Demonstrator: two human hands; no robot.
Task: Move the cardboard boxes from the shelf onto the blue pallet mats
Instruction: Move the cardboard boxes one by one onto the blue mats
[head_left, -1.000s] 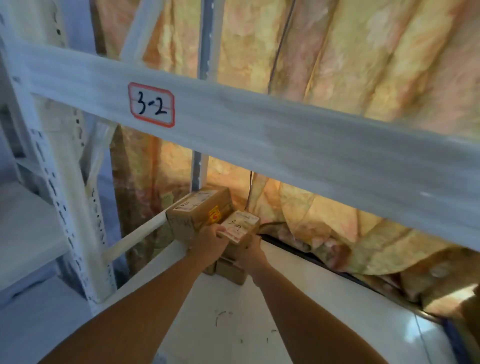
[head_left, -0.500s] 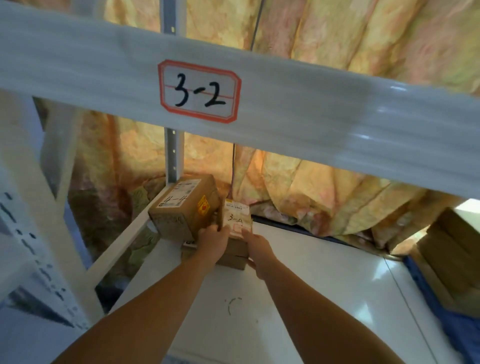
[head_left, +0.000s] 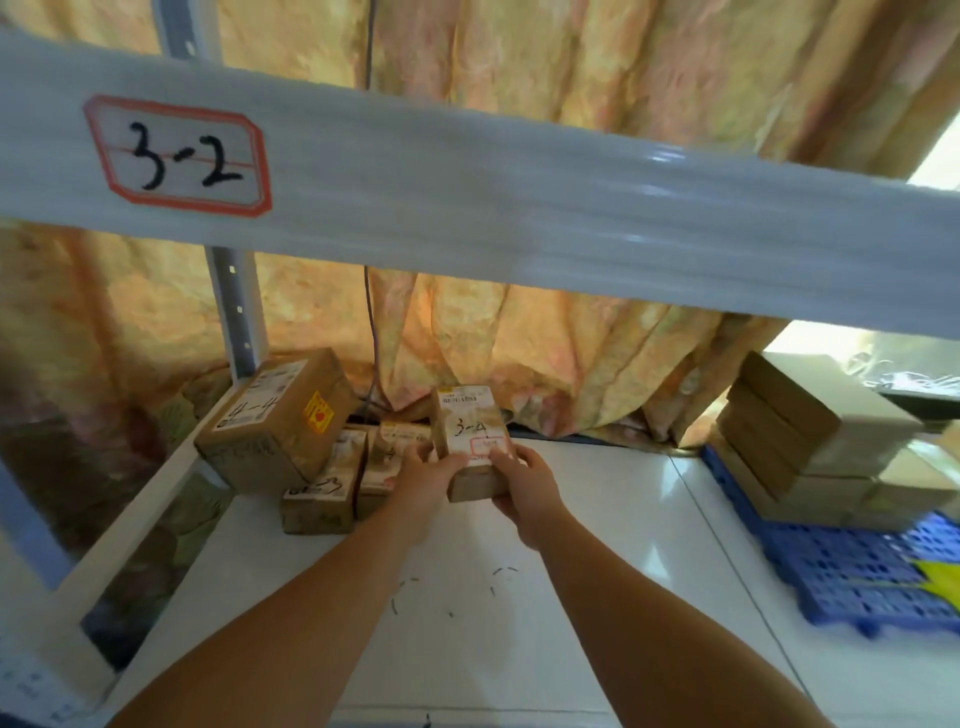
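Note:
A small cardboard box marked "3-4" (head_left: 470, 434) is gripped between my left hand (head_left: 426, 480) and my right hand (head_left: 524, 483), lifted off the pile at the back of the white shelf (head_left: 519, 597). Left on the shelf are a larger box with a yellow sticker (head_left: 278, 421), tilted, and two small boxes (head_left: 324, 493) under and beside it. The blue pallet mat (head_left: 857, 571) lies to the right, with a stack of flat cardboard boxes (head_left: 800, 441) on it.
A white shelf beam labelled "3-2" (head_left: 467, 208) crosses the view above my hands. A grey upright (head_left: 234, 312) stands at the back left, with a yellow-orange curtain (head_left: 571, 338) behind. The shelf's left rail (head_left: 130, 530) borders a gap.
Both hands have lifted the small "3-4" box off the pile and drawn it to the right. My view has turned right, bringing the blue mat and its stack into sight.

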